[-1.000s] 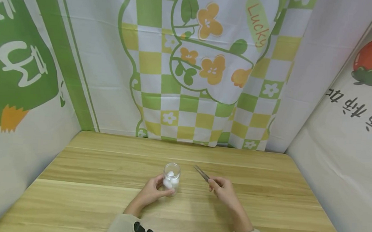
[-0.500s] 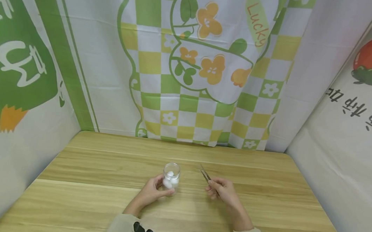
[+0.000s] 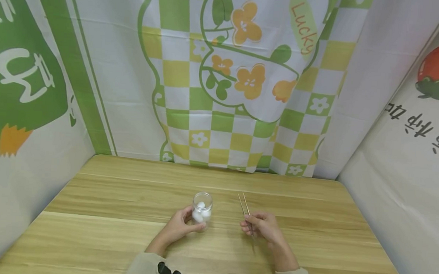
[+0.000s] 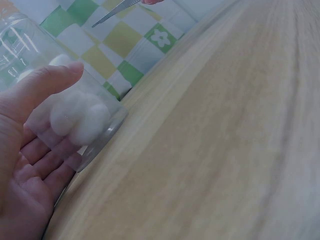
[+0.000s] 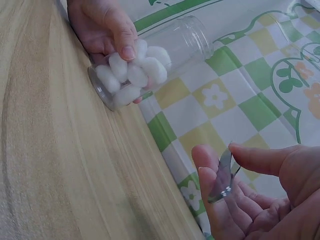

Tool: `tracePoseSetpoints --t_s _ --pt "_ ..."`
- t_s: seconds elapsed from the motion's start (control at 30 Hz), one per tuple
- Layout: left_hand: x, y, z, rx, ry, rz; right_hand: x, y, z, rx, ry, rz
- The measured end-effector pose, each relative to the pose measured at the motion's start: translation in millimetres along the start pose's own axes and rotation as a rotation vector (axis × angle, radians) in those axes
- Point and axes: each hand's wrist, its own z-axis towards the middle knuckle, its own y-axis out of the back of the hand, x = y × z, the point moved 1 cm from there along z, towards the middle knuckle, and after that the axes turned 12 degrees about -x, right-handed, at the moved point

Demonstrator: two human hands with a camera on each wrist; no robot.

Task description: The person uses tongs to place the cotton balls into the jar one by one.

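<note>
A clear, lidless jar [image 3: 203, 206] stands upright on the wooden table with several white cotton balls [image 5: 137, 75] in its lower part. My left hand [image 3: 180, 226] grips the jar low down, its thumb across the front and fingers behind, as the left wrist view shows. To the right of the jar, my right hand [image 3: 265, 227] pinches metal tweezers [image 3: 244, 204] between thumb and fingers. The two tips point away from me and stand apart, with nothing between them. In the right wrist view the back end of the tweezers [image 5: 222, 177] shows between thumb and fingertips.
The wooden table [image 3: 127, 190] reaches back to a hanging checkered cloth [image 3: 221, 137] printed with flowers. More printed cloth [image 3: 400, 171] walls off the right side, and a green and white cloth [image 3: 38, 102] the left.
The tweezers have turned in my right hand from pointing up-left to pointing nearly straight away, and their tips now show spread. My left hand and the jar have stayed put.
</note>
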Motion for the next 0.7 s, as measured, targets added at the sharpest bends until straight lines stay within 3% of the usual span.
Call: tracePoseSetpoints --t_s 0.27,0.7 --pt "-0.5 0.1 -0.5 0.002 0.003 0.006 -4.7 0.4 1.1 -0.008 -0.029 0.057" --pt "-0.6 1.0 -0.6 0.014 -0.001 0.008 -9.3 -3.7 4.3 -0.141 -0.093 0.007"
